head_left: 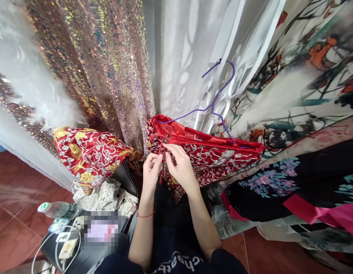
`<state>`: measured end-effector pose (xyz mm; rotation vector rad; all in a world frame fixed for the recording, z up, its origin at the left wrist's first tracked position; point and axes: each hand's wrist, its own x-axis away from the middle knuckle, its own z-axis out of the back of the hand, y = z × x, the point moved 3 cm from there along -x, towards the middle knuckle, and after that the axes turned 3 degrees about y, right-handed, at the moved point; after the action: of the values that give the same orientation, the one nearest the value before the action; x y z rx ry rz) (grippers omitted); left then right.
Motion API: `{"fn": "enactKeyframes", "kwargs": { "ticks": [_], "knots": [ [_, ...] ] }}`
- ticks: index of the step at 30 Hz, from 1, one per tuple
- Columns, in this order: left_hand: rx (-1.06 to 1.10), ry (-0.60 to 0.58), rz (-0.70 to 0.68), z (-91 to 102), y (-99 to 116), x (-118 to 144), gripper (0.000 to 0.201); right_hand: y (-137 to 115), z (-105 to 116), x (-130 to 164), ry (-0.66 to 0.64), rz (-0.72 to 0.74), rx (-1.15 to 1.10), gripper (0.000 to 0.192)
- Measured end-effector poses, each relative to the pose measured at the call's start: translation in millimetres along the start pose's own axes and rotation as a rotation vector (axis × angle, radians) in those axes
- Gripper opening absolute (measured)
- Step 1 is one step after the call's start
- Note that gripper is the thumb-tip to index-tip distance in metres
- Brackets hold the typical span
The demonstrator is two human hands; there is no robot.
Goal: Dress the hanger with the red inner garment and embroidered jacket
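Both hands, left (151,169) and right (180,167), pinched shut on the red cord (160,146) of the garment (210,154) hung mid-scene from the hanger (219,97); risk: hard tug could unhook it.

A red garment (213,154), thick with silver and gold embroidered scrollwork, hangs from a purple wire hanger (219,95) hooked on a white rack. Its smooth red lining shows along the top edge. A thin red tie cord (160,146) at the garment's left end is pinched between fingertips, its loose end dangling below them.
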<state>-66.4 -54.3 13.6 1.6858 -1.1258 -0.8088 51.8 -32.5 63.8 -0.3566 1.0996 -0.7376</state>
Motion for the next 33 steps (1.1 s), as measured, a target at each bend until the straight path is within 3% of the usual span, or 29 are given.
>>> {"fn": "enactKeyframes", "kwargs": {
  "ticks": [8,13,16,19,21,23,27,33],
  "knots": [
    [0.033,-0.092,0.018,-5.4,1.2,2.6,0.051,0.6,0.5,-7.4,0.069,-0.003,-0.087,0.036],
    [0.017,-0.125,0.011,-4.0,-2.1,1.8,0.049,0.3,-7.5,-23.5,-0.068,-0.074,0.152,0.021],
    [-0.005,-0.13,-0.005,-2.4,-1.6,0.6,0.049,-5.1,-2.6,-29.5,-0.124,-0.1,0.102,0.017],
    [-0.006,-0.114,-0.013,-1.5,0.4,0.1,0.048,-14.8,12.4,-28.8,0.085,-0.096,-0.063,0.016],
    [-0.001,-0.113,-0.012,-2.9,1.4,0.8,0.047,-21.3,22.3,-24.6,0.259,-0.089,-0.066,0.015],
    [0.008,-0.116,-0.006,-5.4,1.5,2.1,0.046,-26.7,27.9,-20.0,0.35,-0.081,-0.02,0.014],
    [0.026,-0.09,0.002,-9.0,0.8,4.1,0.048,-29.2,32.4,-13.9,0.431,-0.109,0.046,0.009],
    [0.034,-0.061,-0.019,-6.7,2.0,5.2,0.048,-20.0,25.1,-17.5,0.409,-0.146,0.066,0.009]
  ]
}}
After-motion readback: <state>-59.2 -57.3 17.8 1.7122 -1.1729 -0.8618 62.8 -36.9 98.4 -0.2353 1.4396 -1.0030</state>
